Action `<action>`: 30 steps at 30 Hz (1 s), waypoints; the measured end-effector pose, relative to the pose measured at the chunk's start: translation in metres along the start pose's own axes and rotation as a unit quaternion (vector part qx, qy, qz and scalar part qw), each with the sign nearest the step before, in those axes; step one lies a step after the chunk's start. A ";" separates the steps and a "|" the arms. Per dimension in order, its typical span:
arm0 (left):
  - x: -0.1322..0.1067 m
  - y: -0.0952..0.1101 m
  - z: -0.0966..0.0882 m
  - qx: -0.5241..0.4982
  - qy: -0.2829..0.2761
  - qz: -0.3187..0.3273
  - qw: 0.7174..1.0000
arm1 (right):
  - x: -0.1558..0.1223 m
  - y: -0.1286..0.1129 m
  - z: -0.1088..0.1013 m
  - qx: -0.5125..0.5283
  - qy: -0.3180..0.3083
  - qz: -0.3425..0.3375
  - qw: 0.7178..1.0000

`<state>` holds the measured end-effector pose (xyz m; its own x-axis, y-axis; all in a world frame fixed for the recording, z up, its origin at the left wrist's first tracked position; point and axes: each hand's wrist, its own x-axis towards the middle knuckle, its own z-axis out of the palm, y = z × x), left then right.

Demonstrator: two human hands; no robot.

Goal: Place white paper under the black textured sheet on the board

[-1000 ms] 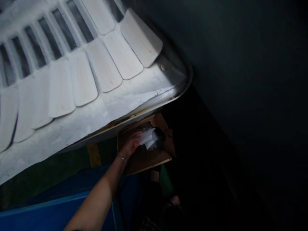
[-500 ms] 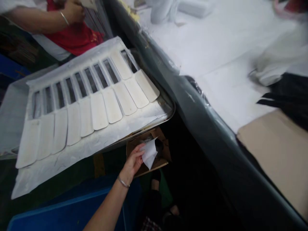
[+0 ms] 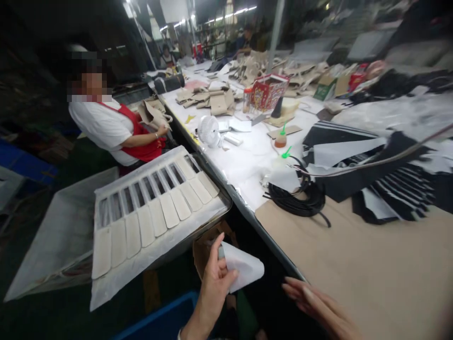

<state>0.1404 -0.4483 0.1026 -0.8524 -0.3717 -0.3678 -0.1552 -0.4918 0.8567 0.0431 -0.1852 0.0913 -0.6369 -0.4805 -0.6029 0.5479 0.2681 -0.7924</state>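
My left hand (image 3: 215, 279) pinches a white sheet of paper (image 3: 243, 271) between thumb and fingers, lifted above a brown cardboard box (image 3: 203, 242) under the tray. My right hand (image 3: 320, 307) hovers open at the table's near edge, fingers stretched out and together, holding nothing. Just left of the paper, a metal tray (image 3: 63, 236) carries a white rack (image 3: 155, 215) with a row of several pale flat strips lying across it.
Brown cardboard sheet (image 3: 371, 264) covers the table beside my right hand, with a black cord coil (image 3: 300, 200), black-and-white material (image 3: 382, 174) and glue bottles (image 3: 281, 139) behind. A seated person in a red apron (image 3: 113, 132) works at the tray's far end. A blue bin (image 3: 159, 323) sits below.
My view has swung up from under the tray to the whole table. The left hand has lifted the paper out of the box. The right hand has come into view.
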 end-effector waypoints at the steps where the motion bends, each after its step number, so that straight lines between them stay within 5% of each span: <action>1: -0.013 0.007 0.014 -0.002 -0.025 -0.008 1.000 | -0.011 -0.013 0.024 0.049 -0.057 -0.003 0.997; 3: -0.037 0.017 0.040 -0.013 -0.067 -0.025 0.997 | -0.029 -0.040 0.060 0.127 -0.092 -0.032 0.987; 5: -0.057 0.024 0.060 -0.027 -0.092 -0.036 0.995 | -0.045 -0.065 0.074 0.195 -0.078 -0.062 0.976; 10: -0.085 0.033 0.089 -0.043 -0.138 -0.044 0.989 | -0.089 -0.109 0.062 0.272 0.026 -0.093 0.957; 16: -0.095 0.026 0.120 0.020 -0.307 -0.027 0.951 | -0.137 -0.141 0.056 0.360 0.120 -0.129 0.916; 25: -0.132 0.035 0.145 0.113 -0.414 -0.122 0.895 | -0.185 -0.166 0.001 0.444 0.262 -0.237 0.823; 30: -0.152 0.045 0.156 0.053 -0.403 -0.136 0.904 | -0.202 -0.164 -0.031 0.471 0.314 -0.282 0.775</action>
<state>0.1856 -0.2914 0.2537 -0.8559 0.4659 -0.2245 -0.4242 -0.3839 0.8202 0.0653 -0.1063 0.3397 -0.8954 0.2798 -0.3465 0.0521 -0.7069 -0.7054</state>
